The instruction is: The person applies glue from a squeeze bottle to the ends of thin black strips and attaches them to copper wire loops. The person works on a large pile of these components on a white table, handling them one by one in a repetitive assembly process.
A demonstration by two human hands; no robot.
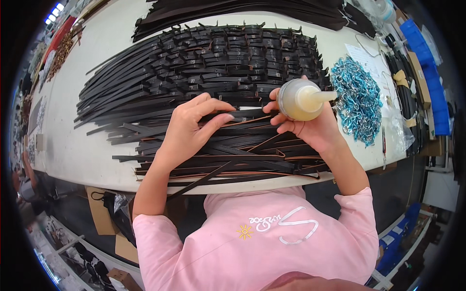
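Observation:
My left hand is closed, its thumb and forefinger pinching a black strap over the front rows. My right hand holds a clear squeeze bottle with a pale yellowish content. The bottle's nozzle points to the right, away from the strap. Some right fingers reach toward the strap's right end; whether they touch it I cannot tell. Behind both hands lie dense rows of black straps with folded ends. Nearer to me is a looser pile of black straps, some showing brown edges.
A heap of blue and silver metal clasps lies on the white table at the right. Longer black strips lie along the far side. Beyond the right edge stand blue bins. A cardboard box is below at left.

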